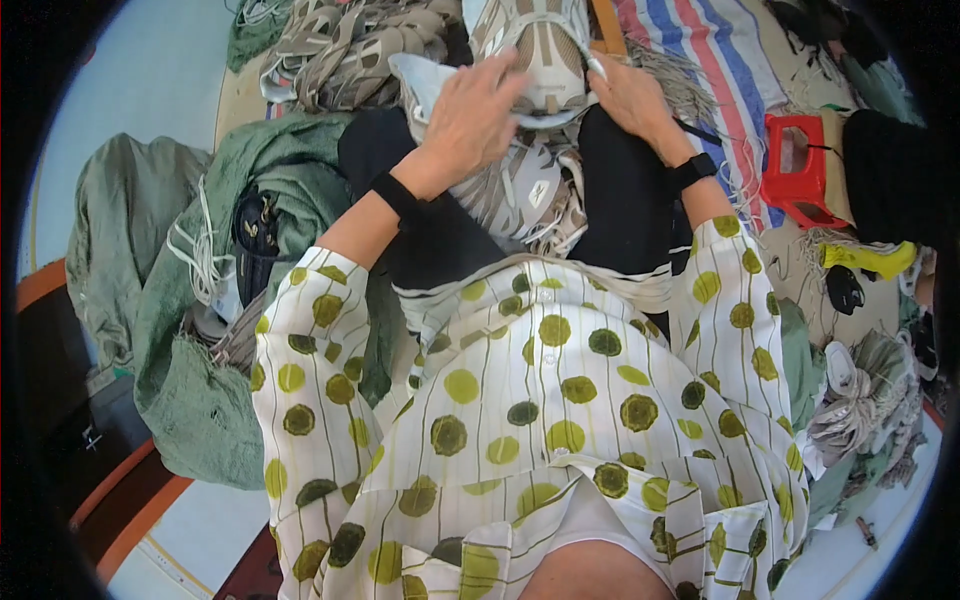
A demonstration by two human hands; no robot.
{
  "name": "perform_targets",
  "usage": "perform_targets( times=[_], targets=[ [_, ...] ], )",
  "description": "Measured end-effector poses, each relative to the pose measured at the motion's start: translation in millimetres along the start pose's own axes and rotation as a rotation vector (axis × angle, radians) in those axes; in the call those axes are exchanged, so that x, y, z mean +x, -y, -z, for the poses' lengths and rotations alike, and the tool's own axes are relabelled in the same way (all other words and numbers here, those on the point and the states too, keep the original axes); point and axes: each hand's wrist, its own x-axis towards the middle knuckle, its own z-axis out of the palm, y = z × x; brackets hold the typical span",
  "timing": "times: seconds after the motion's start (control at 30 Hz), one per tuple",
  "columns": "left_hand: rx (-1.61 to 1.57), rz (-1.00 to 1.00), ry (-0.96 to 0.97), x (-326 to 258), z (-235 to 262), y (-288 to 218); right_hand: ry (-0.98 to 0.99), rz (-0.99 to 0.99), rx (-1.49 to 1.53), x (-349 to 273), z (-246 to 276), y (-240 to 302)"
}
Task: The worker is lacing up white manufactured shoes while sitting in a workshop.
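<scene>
Person seated, viewed from above, wearing a white blouse with green dots. Left hand (470, 110) lies flat, fingers spread, pressing on a beige and white shoe upper (540, 55) resting on the lap over black trousers (620, 190). Right hand (630, 95) grips the upper's right edge, fingers curled around it. More shoe uppers (520, 190) stacked on the lap just below the hands; another pile (350, 45) beyond, upper left. Green sack (200, 400) at the person's left. Red plastic stool (795, 170) and striped cloth (710, 50) to the right.
</scene>
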Motion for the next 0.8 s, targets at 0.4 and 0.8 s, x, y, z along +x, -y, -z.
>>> perform_targets(
  times=[0.4, 0.8],
  targets=[
    [-0.65, 0.244, 0.089, -29.8, 15.4, -63.3, -0.064, -0.025, -0.063, 7.7, 4.0, 9.5],
    [-0.741, 0.171, 0.516, -33.4, -14.8, -115.5, -0.045, -0.017, -0.133, 11.9, -4.0, 0.6]
  ],
)
